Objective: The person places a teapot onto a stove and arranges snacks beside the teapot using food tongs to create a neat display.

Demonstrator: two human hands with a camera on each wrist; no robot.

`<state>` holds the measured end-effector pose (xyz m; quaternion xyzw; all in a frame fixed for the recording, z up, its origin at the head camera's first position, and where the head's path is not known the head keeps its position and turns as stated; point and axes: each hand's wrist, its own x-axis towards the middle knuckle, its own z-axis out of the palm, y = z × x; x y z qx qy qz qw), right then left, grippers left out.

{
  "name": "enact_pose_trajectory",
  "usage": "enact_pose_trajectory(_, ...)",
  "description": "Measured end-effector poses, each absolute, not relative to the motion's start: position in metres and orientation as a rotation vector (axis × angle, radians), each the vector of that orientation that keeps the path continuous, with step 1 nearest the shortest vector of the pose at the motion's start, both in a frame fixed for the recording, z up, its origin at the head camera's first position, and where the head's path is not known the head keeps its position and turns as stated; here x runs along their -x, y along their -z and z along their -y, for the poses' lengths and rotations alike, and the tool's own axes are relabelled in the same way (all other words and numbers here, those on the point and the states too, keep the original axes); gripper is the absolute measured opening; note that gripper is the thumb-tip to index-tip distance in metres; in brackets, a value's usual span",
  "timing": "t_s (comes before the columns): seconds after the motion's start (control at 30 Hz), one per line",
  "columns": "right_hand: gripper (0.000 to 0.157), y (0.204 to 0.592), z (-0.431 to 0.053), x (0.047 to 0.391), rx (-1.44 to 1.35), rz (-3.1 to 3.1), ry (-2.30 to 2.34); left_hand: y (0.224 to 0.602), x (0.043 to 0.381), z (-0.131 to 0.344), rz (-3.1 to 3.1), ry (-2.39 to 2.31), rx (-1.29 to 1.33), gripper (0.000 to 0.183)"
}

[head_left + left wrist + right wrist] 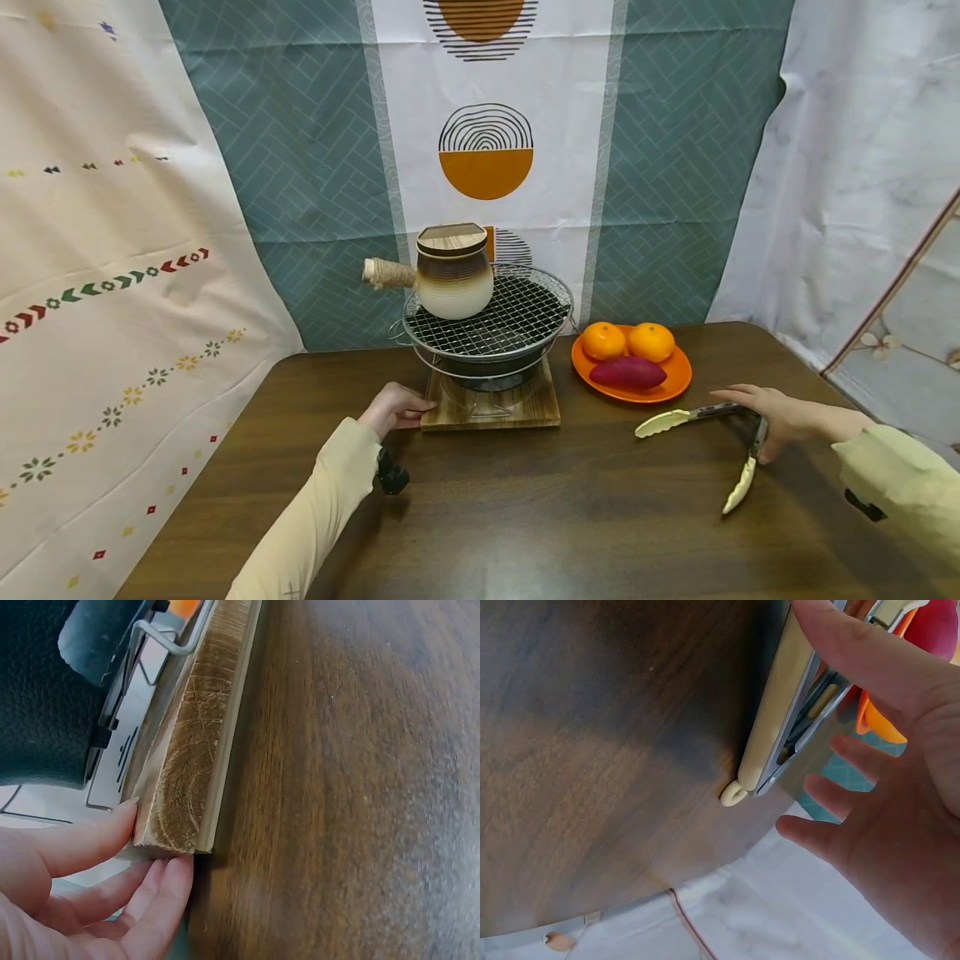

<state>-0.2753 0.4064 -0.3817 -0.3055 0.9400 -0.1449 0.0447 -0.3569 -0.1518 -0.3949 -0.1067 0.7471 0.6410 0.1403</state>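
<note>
My left hand (393,408) pinches the near-left corner of a wooden board (536,410), thumb on the top face and fingers against its end in the left wrist view. On the board stands a round tabletop grill (491,367) with a wire mesh. A cream and brown ceramic pot (453,292) with a wood lid and rope-wrapped handle sits toward the mesh's left side. At the right, my right hand (783,417) hovers at a pair of tongs (663,422) with pale tips, spread in a V on the table. Its fingers are apart and its thumb overlaps one tong arm (776,705).
Right of the grill, an orange plate (680,385) holds two oranges (651,342) and a purple sweet potato (628,373). Patterned cloths (300,167) hang behind the dark wooden table (525,517) and along both sides.
</note>
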Motion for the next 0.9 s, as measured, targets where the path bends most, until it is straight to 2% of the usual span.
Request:
enact_pose_trajectory(0.13, 0.104, 0.382, -0.407, 0.278, 0.951, -2.843, 0.449, 0.395, 0.358, 0.151, -2.193, -1.829, 0.31, 0.038)
enact_pose_trajectory(0.23, 0.106, 0.383, -0.407, 0.28, 1.055, -2.822, 0.433, 0.395, 0.358, 0.15, -2.196, -1.825, 0.314, 0.043)
enact_pose_trajectory(0.47, 0.109, 0.385, -0.407, 0.286, 1.192, -2.799, 0.331, 0.394, 0.357, 0.151, -2.225, -1.802, 0.296, 0.045)
enact_pose_trajectory(0.9, 0.092, 0.387, -0.403, 0.29, 0.995, -2.824, 0.255, 0.399, 0.359, 0.151, -2.244, -1.794, 0.285, 0.048)
